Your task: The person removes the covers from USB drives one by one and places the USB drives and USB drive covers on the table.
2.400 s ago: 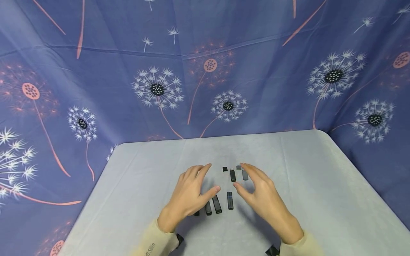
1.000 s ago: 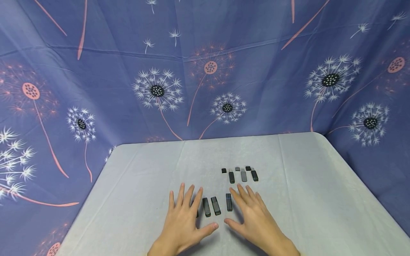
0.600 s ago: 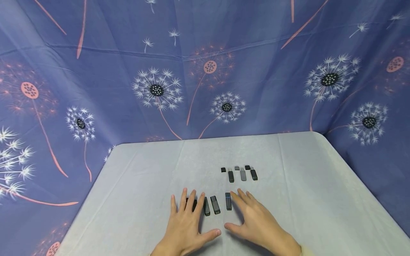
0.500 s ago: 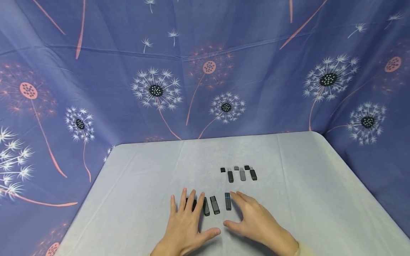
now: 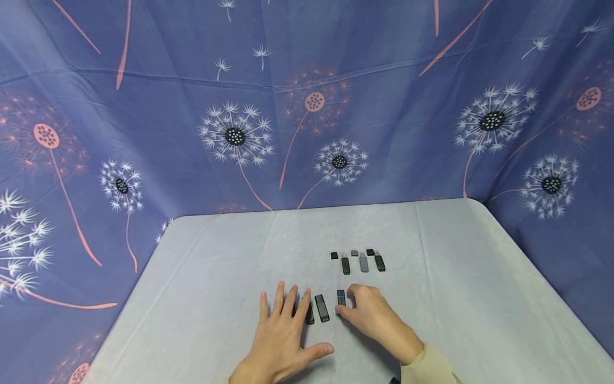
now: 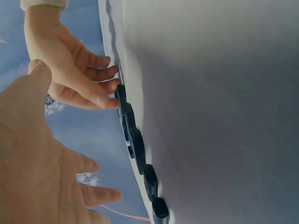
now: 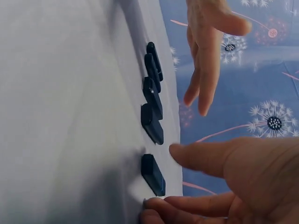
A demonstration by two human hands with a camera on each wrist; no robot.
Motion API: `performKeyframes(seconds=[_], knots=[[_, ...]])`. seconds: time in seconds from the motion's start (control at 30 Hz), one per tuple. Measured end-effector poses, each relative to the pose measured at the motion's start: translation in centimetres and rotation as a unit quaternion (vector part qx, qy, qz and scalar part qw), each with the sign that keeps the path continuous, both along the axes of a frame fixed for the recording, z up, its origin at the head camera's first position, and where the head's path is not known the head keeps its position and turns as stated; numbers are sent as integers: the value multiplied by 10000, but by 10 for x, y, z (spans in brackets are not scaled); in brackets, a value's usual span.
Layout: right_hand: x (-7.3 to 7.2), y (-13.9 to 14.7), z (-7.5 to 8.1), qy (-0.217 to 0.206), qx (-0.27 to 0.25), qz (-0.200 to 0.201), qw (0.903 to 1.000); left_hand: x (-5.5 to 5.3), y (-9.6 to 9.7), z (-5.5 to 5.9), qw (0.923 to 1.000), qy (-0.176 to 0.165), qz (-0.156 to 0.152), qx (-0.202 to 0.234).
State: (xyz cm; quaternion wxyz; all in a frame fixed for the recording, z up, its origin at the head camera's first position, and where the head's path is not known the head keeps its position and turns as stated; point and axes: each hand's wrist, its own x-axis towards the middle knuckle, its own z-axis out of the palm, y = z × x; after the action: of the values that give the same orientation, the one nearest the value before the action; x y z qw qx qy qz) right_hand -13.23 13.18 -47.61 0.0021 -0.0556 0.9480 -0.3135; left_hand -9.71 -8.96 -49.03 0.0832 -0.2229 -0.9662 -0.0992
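A dark USB flash drive with a thin blue band (image 5: 341, 295) lies flat on the table, in the near row. My right hand (image 5: 376, 316) reaches down to it. Its thumb and curled fingers stand on either side of the drive, with gaps showing beside it in the right wrist view. My left hand (image 5: 279, 341) is spread flat over the left end of the row, fingers straight and apart. Its fingers partly hide a dark USB stick (image 5: 310, 318) and others beneath. Between the hands lies another dark stick (image 5: 322, 308).
Behind the near row stand three uncapped USB sticks: a black one (image 5: 346, 265), a grey one (image 5: 364, 263) and another black one (image 5: 380, 262). Their small caps (image 5: 334, 255) lie beside them. A grey-white cloth covers the table (image 5: 216, 266); a blue dandelion-print curtain (image 5: 182, 133) hangs around it.
My hands have come down from above the table. My right hand has since moved in around the blue-banded drive, its fingers curling. My left hand has shifted slightly right, still spread.
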Motion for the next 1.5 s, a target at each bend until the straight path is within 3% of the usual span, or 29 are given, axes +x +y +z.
performKeyframes(seconds=[0.37, 0.83, 1.2, 1.5], knots=[[-14, -11, -7, -222, -108, -408, 9989, -2, 5, 4, 9998, 30, -52, 208], [-11, -19, -5, -348, 123, -775, 9963, -3, 7, 8, 9995, -117, -60, 290], [-12, -16, -5, -422, -150, -689, 9966, -4, 6, 14, 9995, 85, -44, 298], [-7, -6, -4, 21, -463, -470, 9978, -8, 4, 18, 9985, -257, 191, 451]])
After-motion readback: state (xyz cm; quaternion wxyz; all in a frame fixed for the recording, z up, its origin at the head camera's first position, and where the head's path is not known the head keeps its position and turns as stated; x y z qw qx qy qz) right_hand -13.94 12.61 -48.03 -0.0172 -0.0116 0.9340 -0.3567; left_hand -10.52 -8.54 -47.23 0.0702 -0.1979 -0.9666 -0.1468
